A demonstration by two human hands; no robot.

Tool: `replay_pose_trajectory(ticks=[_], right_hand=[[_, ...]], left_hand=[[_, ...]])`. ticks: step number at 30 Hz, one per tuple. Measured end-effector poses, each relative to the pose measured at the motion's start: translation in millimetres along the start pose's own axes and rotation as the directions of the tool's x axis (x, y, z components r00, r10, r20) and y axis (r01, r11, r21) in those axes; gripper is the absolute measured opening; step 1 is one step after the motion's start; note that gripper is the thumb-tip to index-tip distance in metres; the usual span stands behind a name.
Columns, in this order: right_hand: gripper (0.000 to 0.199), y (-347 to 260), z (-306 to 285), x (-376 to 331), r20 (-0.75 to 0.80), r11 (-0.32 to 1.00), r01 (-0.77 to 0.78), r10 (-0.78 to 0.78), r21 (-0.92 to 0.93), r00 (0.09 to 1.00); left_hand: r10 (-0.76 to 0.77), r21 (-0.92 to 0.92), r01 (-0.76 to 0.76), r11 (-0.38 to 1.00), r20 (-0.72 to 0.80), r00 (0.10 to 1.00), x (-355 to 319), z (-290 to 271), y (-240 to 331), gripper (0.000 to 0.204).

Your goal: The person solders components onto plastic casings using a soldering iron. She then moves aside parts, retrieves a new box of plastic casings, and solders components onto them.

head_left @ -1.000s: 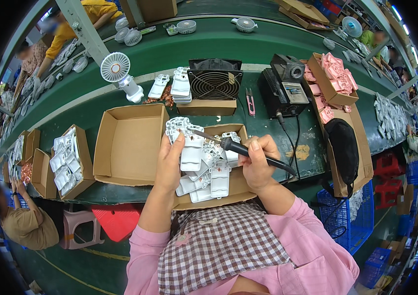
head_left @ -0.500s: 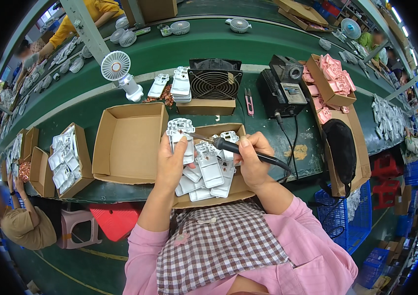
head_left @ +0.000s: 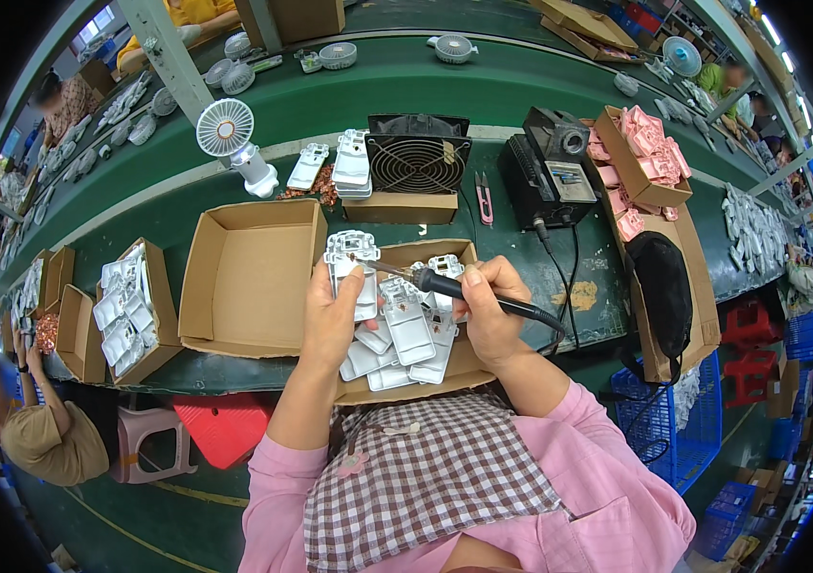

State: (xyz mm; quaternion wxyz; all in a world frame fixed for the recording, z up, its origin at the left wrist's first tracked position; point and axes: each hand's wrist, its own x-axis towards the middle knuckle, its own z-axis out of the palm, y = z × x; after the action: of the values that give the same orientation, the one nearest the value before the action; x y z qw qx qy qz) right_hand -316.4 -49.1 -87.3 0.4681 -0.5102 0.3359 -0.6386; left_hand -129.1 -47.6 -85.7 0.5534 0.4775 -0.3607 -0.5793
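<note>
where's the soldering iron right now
In the head view, the soldering iron is near the centre, in the right hand, its tip at the white part in the left hand.

Green workbench (head_left: 607, 272) is being lit brightly, evenly; soft shadows are being cast inside open carton (head_left: 254, 277). Beyond far right corner, strip lights (head_left: 789, 58) are being blown out. Edges are being bowed by fisheye, frame corners blackened.

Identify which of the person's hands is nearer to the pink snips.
Right. The right hand is almost straight below the snips in the picture; the left hand is below and well to their left.
</note>
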Motion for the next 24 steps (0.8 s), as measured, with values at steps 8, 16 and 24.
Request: replay_pose_trajectory(ticks=[8, 16, 24], right_hand=[[0.018, -0.5, -1.0, -0.6, 0.013, 1.0, -0.004, 0.004, 0.007, 1.0], [0.019, -1.1, -0.9, -0.2, 0.009, 0.995, -0.018, 0.018, 0.095, 1.0], [0.02, -0.3, -0.5, 0.4, 0.012, 0.997, -0.02, 0.019, 0.076, 1.0]], left_hand=[[-0.024, 0.004, 0.025, 1.0, -0.014, 1.0, -2.1, 1.4, 3.2, 0.02], [-0.044, 0.024, 0.044, 0.999, 0.005, 0.999, -1.5, 0.1, 2.1, 0.018], [-0.038, 0.053, 0.036, 0.998, 0.028, 0.999, -2.2, 0.9, 2.9, 0.016]])
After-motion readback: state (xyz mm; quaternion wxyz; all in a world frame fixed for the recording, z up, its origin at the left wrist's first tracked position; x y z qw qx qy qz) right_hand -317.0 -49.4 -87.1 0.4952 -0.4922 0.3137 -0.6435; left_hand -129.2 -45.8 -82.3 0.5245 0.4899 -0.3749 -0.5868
